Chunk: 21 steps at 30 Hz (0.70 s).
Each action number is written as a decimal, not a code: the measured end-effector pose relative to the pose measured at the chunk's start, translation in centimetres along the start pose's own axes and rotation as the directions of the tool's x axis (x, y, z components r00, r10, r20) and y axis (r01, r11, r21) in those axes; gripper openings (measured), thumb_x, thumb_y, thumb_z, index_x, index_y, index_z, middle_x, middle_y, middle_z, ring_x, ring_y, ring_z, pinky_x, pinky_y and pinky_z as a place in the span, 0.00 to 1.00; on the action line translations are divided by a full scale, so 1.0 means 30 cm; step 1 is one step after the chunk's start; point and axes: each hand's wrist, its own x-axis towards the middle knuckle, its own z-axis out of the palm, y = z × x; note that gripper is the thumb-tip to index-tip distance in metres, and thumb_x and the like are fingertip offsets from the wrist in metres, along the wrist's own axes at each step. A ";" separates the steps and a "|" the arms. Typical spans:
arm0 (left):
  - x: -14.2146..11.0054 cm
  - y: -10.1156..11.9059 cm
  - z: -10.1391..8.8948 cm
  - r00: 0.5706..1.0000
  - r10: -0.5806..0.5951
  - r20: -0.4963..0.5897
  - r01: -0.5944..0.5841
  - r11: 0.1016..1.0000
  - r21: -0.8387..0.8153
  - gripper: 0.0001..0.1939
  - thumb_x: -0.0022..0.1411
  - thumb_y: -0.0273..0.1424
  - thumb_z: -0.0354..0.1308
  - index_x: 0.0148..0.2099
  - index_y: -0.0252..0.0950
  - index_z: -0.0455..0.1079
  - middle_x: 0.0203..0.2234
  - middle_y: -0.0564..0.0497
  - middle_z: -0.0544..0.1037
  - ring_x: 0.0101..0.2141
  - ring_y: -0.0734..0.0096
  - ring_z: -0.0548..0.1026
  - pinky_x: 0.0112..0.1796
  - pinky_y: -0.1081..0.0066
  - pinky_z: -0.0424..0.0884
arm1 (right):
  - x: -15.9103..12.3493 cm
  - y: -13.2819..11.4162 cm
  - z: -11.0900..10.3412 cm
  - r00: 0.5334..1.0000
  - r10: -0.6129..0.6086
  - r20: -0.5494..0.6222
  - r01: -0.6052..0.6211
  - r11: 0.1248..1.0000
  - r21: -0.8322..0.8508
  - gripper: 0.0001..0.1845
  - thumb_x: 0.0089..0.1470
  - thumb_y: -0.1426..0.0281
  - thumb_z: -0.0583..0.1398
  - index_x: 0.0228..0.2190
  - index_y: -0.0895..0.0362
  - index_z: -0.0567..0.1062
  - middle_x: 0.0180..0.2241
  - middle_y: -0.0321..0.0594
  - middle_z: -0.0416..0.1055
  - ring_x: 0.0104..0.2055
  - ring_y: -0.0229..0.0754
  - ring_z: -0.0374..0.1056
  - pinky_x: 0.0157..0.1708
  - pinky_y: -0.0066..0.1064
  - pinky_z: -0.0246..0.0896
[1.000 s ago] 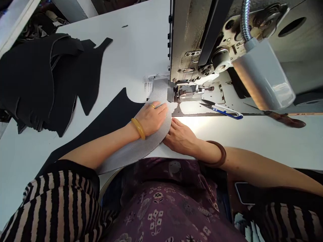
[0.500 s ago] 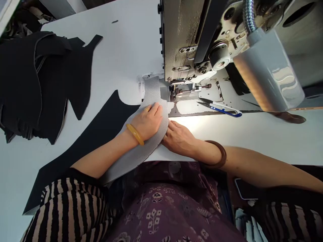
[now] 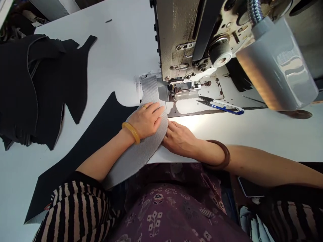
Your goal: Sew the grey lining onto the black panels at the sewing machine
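Note:
A curved grey fabric piece (image 3: 148, 148) lies over a black fabric piece (image 3: 93, 129) at the left of the sewing machine's presser foot (image 3: 172, 91). My left hand (image 3: 147, 119) rests on the grey piece, its fingers stretched out and pressing it down. At the piece's right edge, my right hand (image 3: 179, 138) has its fingers bent and the edge pinched in them, the fingertips partly hidden beneath the fabric. The narrow upper end of the grey piece lies just left of the foot, beside a clear plastic guide (image 3: 139, 84) on the table.
Blue-and-white thread snips (image 3: 222, 106) lie right of the needle area, with a wooden-handled awl (image 3: 295, 114) farther right. Black cut pieces (image 3: 52, 87) are heaped on the left of the white table (image 3: 121, 40). A grey lamp (image 3: 277, 67) hangs at upper right.
The view has shifted, so machine and table things sit farther left. My left hand has slid slightly left across the grey fabric, its thumb more apart. My right hand stays at the edge.

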 end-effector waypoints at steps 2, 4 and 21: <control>-0.001 0.000 -0.004 1.000 -0.001 0.009 0.001 1.000 0.012 0.19 0.66 0.28 0.45 0.54 0.29 0.69 0.54 0.41 0.70 0.51 0.57 0.69 0.53 0.60 0.68 | 0.001 0.000 -0.002 1.000 -0.001 -0.002 0.001 1.000 -0.010 0.13 0.57 0.78 0.52 0.37 0.65 0.77 0.34 0.52 0.73 0.42 0.50 0.63 0.39 0.38 0.57; -0.001 -0.001 -0.007 1.000 0.002 0.016 -0.003 1.000 0.019 0.19 0.66 0.29 0.46 0.54 0.29 0.69 0.55 0.42 0.70 0.52 0.56 0.69 0.53 0.60 0.68 | 0.002 0.001 -0.005 1.000 0.004 0.003 -0.004 1.000 -0.011 0.12 0.57 0.78 0.53 0.36 0.64 0.77 0.33 0.51 0.73 0.41 0.51 0.63 0.37 0.37 0.56; 0.096 0.022 -0.004 0.999 0.005 0.051 -0.004 1.000 -0.016 0.18 0.63 0.25 0.46 0.51 0.30 0.71 0.53 0.44 0.72 0.50 0.57 0.70 0.50 0.60 0.69 | -0.005 0.067 -0.046 0.961 0.138 0.239 -0.129 0.990 -0.056 0.16 0.56 0.81 0.51 0.33 0.62 0.78 0.34 0.51 0.73 0.46 0.52 0.65 0.30 0.34 0.55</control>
